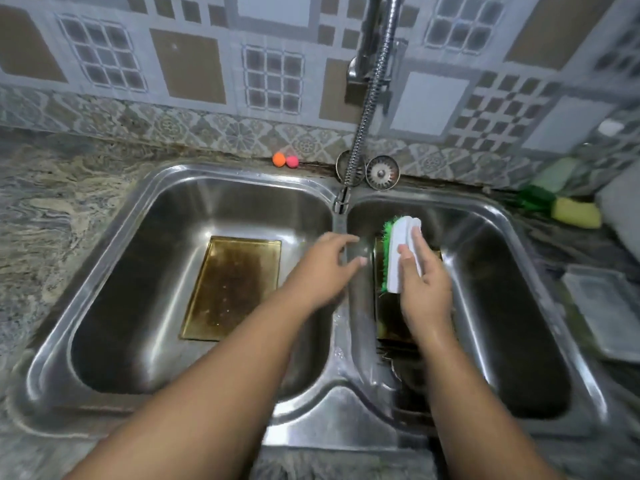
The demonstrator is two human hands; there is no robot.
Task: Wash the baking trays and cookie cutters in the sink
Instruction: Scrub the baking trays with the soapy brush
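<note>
A golden, stained baking tray (232,287) lies flat in the left basin of the steel double sink (166,188). A second dark tray (389,320) lies in the right basin, mostly hidden under my right hand. My right hand (420,282) grips a white scrub brush with green bristles (398,254) above that tray. My left hand (323,270) hovers over the divider between the basins, fingers spread and relaxed, holding nothing. No cookie cutters are visible.
A flexible steel faucet hose (372,98) hangs down to the divider. A sink strainer (382,173) and two small orange and pink balls (285,160) sit on the back rim. A yellow sponge (576,213) and a grey tray (609,306) lie on the right counter.
</note>
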